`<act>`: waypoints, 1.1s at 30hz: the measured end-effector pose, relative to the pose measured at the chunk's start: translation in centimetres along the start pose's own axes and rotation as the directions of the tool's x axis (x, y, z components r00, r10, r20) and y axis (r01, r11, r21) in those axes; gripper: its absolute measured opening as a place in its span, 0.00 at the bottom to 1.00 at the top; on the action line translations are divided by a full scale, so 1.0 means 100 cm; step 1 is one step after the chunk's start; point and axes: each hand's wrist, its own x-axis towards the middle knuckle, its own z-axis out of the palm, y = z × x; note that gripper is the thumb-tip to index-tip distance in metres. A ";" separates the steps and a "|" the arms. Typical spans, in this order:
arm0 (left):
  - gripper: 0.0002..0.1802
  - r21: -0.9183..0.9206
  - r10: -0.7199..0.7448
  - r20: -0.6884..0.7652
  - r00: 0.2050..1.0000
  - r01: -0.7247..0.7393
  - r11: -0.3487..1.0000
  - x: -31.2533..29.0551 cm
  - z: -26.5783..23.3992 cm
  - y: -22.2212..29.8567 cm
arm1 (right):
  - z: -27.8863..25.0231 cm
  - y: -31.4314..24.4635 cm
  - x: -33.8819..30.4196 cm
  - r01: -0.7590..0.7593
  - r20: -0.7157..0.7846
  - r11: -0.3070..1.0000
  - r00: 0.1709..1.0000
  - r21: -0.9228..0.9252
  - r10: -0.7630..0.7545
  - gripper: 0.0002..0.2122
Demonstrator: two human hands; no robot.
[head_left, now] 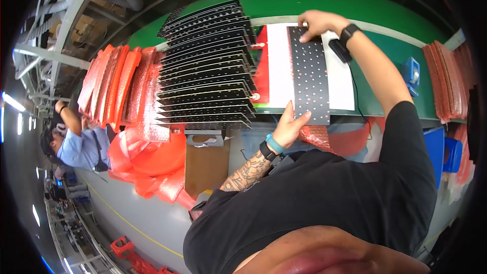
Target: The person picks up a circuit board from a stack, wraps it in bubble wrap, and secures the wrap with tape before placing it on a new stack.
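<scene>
The panel sits over the sheet. Left of the sheet: panel row, then bubble-wrap bundle. Right: tape dispenser.

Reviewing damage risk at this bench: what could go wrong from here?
1. The held black panel appears to jut past the near edge of the green bench; a slip of the left hand might drop that end.
2. The black panels standing in a close row could scrape or topple if bumped.
3. The right hand is near a corded black device, which might get knocked.
</scene>
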 end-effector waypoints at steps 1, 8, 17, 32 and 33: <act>0.29 0.176 0.067 0.028 0.997 -0.071 0.982 0.002 -0.001 0.003 | -0.020 0.005 -0.007 -0.029 0.130 0.999 0.991 0.040 0.024 0.23; 0.36 0.429 0.236 -0.083 0.968 -0.179 0.885 0.040 -0.005 0.036 | -0.134 -0.124 -0.143 0.436 -0.286 0.886 0.839 -0.159 -0.464 0.22; 0.21 0.166 0.377 0.224 0.899 -0.416 0.894 0.116 0.035 0.074 | -0.079 -0.181 -0.260 0.396 -0.466 0.789 0.648 -0.469 -0.602 0.09; 0.19 -0.615 -0.238 0.408 0.881 0.458 0.641 0.099 0.027 0.035 | 0.048 -0.120 -0.219 0.087 -0.605 0.843 0.658 -0.530 -0.448 0.11; 0.21 -0.631 -0.249 0.396 0.884 0.459 0.626 0.092 0.032 0.036 | 0.056 -0.121 -0.221 0.040 -0.586 0.855 0.711 -0.518 -0.388 0.11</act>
